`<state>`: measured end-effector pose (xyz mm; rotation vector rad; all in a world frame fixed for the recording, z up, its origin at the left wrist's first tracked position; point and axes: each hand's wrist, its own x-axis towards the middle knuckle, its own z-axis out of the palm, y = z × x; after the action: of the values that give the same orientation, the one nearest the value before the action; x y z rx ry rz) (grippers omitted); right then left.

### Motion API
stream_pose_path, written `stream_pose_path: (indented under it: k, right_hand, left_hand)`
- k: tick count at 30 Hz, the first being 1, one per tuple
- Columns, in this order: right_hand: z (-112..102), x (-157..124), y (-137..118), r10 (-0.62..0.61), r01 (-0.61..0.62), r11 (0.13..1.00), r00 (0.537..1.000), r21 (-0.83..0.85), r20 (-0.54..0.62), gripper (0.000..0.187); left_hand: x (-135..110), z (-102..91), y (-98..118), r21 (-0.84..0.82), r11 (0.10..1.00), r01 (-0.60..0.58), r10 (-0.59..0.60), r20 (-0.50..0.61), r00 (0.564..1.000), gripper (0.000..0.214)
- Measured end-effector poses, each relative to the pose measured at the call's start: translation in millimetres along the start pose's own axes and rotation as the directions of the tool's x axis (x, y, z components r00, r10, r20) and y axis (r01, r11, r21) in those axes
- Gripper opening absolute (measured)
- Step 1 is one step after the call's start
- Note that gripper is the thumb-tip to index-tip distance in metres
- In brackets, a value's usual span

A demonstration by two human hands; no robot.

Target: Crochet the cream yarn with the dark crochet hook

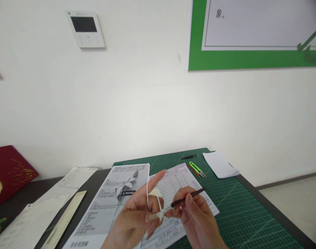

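Note:
My left hand (137, 218) pinches a small white crochet piece (160, 215) between thumb and fingers, its index finger raised. White yarn (147, 193) loops over that index finger and runs down to the piece. In my right hand (195, 214) is a crochet hook (188, 197) with a dark handle, gripped like a pen. The hook's tip meets the white piece, though the exact stitch is too small to make out. A pale rounded shape, perhaps the yarn ball (155, 194), shows partly behind my left fingers.
Printed sheets lie beneath my hands: a flower diagram (101, 207) and a lined form (177, 183). On the green cutting mat (241, 211) are green thread snips (196, 168), a dark slim tool (189, 156) and white paper (220, 164). A pale strip (66, 218) and a red bag (11, 173) are left.

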<state>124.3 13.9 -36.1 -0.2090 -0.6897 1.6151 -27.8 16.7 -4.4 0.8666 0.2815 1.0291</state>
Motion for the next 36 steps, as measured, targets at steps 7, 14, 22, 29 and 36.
stream_pose_path:
  k: [7, 14, 22, 29, 36]
  right_hand:
    - [3.3, -1.9, -8.6, -0.064, 0.060, 0.992, 0.997, -0.109, -0.034, 0.017]
    - [4.7, -4.7, -14.7, -0.155, 0.143, 0.962, 0.987, -0.231, -0.031, 0.019]
    - [-1.1, -7.4, -16.4, -0.220, 0.203, 0.910, 0.975, -0.361, -0.006, 0.022]
    - [-1.1, -7.3, -16.6, -0.251, 0.234, 0.897, 0.968, -0.374, 0.006, 0.020]
    - [0.2, -8.2, -16.6, -0.246, 0.226, 0.894, 0.969, -0.387, -0.004, 0.021]
  left_hand:
    - [0.0, -2.1, 0.6, 0.033, 0.999, 0.006, -0.007, 0.031, 0.999, 0.068]
    - [-1.8, -3.1, -0.3, 0.038, 0.999, 0.001, -0.001, 0.020, 1.000, 0.070]
    - [-1.7, -2.5, 0.4, 0.058, 0.998, 0.001, 0.000, -0.030, 1.000, 0.071]
    - [-1.9, -0.8, 1.1, 0.057, 0.998, 0.010, -0.009, -0.028, 1.000, 0.070]
    - [-1.5, -1.8, 1.9, 0.052, 0.998, 0.020, -0.019, -0.026, 0.999, 0.070]
